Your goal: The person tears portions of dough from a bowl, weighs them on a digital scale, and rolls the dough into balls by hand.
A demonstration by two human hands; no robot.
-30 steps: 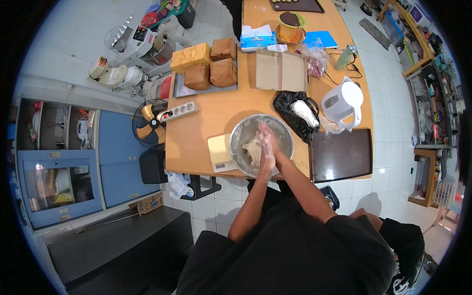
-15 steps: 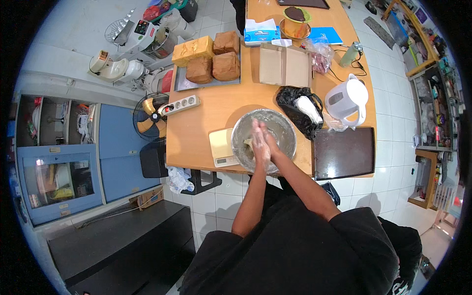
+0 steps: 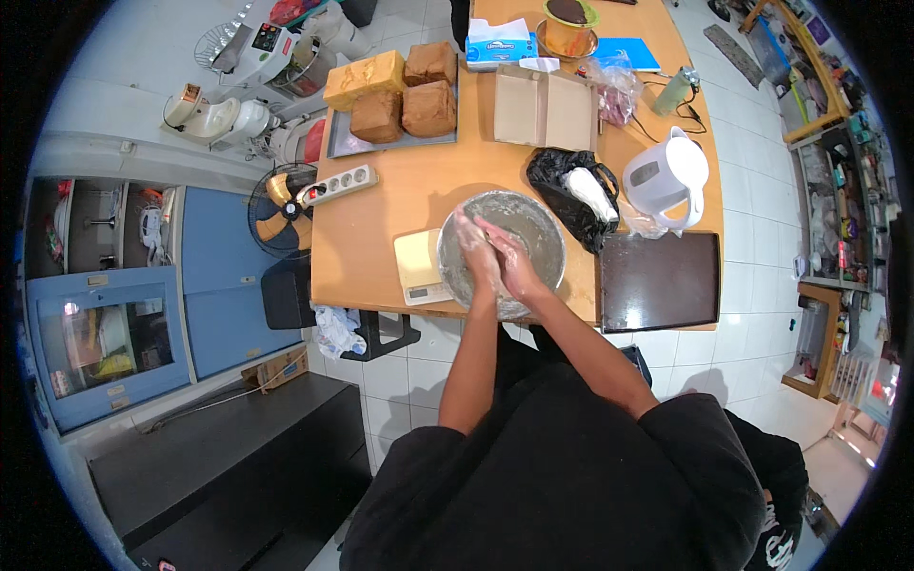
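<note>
A round metal mixing bowl [image 3: 545, 240] stands near the table's front edge, its inner wall smeared with pale residue. Over it, my left hand [image 3: 479, 259] and my right hand [image 3: 514, 265] face each other with fingers stretched out, angled toward the far left. Both are coated in whitish flour or dough. Their palms lie close together, touching or nearly so at the heels. Whether any dough sits between them is hidden. Just left of the bowl is a kitchen scale [image 3: 416, 259] with a pale yellow top, partly behind the bowl's rim.
Right of the bowl lie a black plastic bag [image 3: 555, 176], a dark baking tray [image 3: 660, 281] and a white electric kettle [image 3: 657, 176]. Farther back are an open cardboard box [image 3: 545, 107], a power strip [image 3: 340, 184] and a tray of several bread loaves [image 3: 378, 116].
My palms have turned slightly and parted at the fingers. A pale lump that showed beside my left hand is out of sight. The whole view has shifted a little.
</note>
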